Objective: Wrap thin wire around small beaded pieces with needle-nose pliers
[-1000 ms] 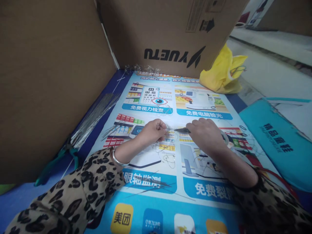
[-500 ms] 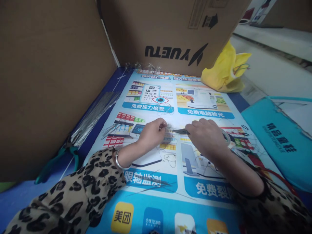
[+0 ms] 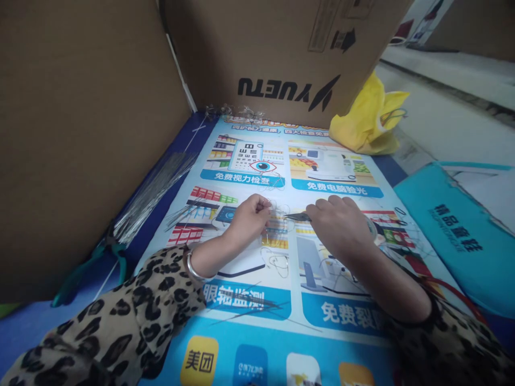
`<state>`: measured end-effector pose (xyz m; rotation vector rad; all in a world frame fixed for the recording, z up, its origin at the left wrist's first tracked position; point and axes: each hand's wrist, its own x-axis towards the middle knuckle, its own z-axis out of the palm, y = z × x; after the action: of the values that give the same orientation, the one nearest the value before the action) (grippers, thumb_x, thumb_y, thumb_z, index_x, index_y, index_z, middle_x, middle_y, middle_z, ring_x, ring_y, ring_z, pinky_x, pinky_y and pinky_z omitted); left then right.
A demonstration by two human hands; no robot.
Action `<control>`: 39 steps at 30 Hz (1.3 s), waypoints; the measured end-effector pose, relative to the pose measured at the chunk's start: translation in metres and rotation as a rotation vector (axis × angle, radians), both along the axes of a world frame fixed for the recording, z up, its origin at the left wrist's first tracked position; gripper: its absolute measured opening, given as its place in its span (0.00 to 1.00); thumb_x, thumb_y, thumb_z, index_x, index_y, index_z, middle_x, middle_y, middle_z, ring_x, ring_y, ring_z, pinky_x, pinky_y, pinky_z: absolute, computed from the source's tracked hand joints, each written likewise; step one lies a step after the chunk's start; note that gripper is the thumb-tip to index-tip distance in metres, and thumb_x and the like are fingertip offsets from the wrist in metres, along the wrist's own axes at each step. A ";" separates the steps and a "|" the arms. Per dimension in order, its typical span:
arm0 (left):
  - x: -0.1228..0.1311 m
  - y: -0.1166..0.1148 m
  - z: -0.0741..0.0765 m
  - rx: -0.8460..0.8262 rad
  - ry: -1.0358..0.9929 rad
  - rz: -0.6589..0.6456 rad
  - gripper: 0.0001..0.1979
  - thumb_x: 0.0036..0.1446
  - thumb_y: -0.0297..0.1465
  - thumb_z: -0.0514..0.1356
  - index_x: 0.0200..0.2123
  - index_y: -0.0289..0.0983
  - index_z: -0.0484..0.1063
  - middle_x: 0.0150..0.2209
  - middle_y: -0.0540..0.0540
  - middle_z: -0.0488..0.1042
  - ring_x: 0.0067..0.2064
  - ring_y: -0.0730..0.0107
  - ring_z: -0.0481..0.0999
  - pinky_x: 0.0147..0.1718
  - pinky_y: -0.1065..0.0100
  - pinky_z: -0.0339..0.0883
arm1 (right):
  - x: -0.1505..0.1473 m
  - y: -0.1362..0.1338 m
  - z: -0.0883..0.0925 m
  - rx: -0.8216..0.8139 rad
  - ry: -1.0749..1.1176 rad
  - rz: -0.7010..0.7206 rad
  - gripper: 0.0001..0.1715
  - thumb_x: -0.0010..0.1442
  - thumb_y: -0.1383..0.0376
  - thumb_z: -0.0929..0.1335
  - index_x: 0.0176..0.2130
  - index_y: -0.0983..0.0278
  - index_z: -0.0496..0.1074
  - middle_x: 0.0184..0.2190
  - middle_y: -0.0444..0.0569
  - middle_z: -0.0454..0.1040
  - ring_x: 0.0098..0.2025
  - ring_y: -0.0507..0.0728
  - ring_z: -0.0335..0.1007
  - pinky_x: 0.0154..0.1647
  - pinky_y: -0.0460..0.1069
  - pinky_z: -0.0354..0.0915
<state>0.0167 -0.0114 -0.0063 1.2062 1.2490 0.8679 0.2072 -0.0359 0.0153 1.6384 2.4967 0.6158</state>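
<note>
My left hand [image 3: 251, 217] pinches a thin bent wire [image 3: 280, 210] whose loops stick out to the right of the fingertips. Wrapped in my right hand [image 3: 336, 220] is a pair of pliers [image 3: 296, 216]; only the dark pointed jaws show, aimed left at the wire. Whether the jaws touch the wire is too fine to tell. Below my hands, a curled piece of wire [image 3: 278, 264] lies on the printed poster [image 3: 295, 300]. Another wire shape [image 3: 271, 182] lies beyond them.
Teal-handled pliers [image 3: 96, 262] and a bundle of straight wires [image 3: 155, 190] lie at the left. Cardboard walls [image 3: 277, 48] stand behind and left, with wire pieces [image 3: 251, 112] near the back corner. A yellow bag [image 3: 368, 120] and a turquoise bag [image 3: 462, 236] are at the right.
The wire loops by my left fingertips have shifted and show more openly. The pliers stay in my right hand, close to the wire. The view has moved slightly.
</note>
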 end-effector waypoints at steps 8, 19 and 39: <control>-0.001 -0.001 -0.008 -0.018 -0.093 -0.001 0.04 0.51 0.26 0.57 0.30 0.38 0.62 0.22 0.54 0.66 0.19 0.79 0.66 0.16 0.77 0.59 | 0.001 0.003 -0.004 -0.003 0.019 0.001 0.11 0.58 0.71 0.61 0.31 0.64 0.71 0.29 0.52 0.72 0.34 0.58 0.60 0.33 0.52 0.43; 0.001 -0.005 0.000 -0.028 -0.034 -0.053 0.06 0.51 0.27 0.57 0.35 0.37 0.64 0.25 0.52 0.67 0.23 0.78 0.67 0.18 0.77 0.61 | 0.005 0.012 -0.018 -0.097 0.077 -0.083 0.09 0.57 0.66 0.62 0.33 0.62 0.72 0.31 0.50 0.73 0.34 0.57 0.63 0.32 0.51 0.45; -0.003 0.000 0.014 -0.366 -0.177 -0.324 0.01 0.55 0.24 0.55 0.32 0.34 0.64 0.27 0.47 0.75 0.21 0.76 0.73 0.19 0.75 0.64 | 0.002 0.011 -0.012 -0.101 0.093 0.039 0.08 0.56 0.67 0.63 0.32 0.63 0.72 0.29 0.50 0.73 0.34 0.57 0.62 0.33 0.51 0.43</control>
<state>0.0133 -0.0116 0.0076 0.9771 0.9820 0.4699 0.2096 -0.0251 0.0036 1.6228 2.5835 0.4189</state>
